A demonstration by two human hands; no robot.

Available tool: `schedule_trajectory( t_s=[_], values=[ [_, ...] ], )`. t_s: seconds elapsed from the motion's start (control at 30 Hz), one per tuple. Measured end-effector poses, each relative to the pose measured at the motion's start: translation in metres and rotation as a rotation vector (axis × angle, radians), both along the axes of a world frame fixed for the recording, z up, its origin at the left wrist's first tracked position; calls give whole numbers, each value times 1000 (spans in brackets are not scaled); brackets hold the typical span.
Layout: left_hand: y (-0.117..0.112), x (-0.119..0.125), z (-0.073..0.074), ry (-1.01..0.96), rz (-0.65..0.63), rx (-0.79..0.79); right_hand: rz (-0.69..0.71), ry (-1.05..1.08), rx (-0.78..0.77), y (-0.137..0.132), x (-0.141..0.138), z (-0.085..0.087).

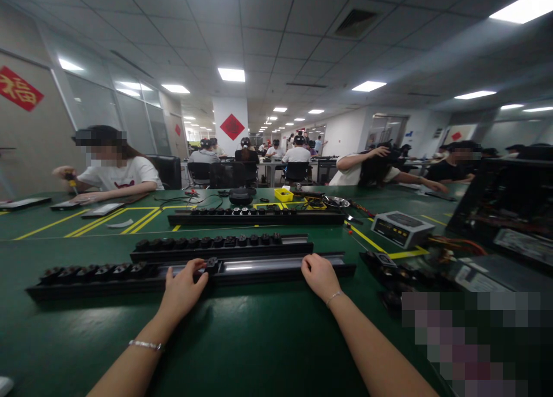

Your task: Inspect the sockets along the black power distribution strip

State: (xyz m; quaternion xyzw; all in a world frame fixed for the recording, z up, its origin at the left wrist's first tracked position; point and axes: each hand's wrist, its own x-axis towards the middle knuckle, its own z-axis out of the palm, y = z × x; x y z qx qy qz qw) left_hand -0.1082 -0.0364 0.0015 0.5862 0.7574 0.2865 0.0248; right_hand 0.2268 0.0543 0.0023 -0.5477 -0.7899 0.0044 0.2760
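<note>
My left hand [185, 286] is at the middle of the nearest long black track [259, 277], its thumb and index finger at a small black socket module [211, 264] in the track's channel. At the same track's right end, my right hand [320, 277] has its fingers curled over the edge. Several black modules [106, 271] sit in a row along the left part of this track. Right of the module at my left hand, the bare channel shows a shiny strip. Fingertips of both hands are partly hidden.
Behind lie a second black track [298, 248] with a row of modules and a third track [259, 218]. At right are a grey power supply box [401, 230], cables and an open computer case [510, 207]. A yellow tray [284, 195] stands farther back. Other people sit across the green table.
</note>
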Motion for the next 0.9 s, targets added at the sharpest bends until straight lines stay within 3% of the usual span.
schedule_trajectory(
  t_s=[0.9],
  values=[
    [-1,2,0,33,-65,-28,-10,-30,-7,2,0,-1]
  ],
)
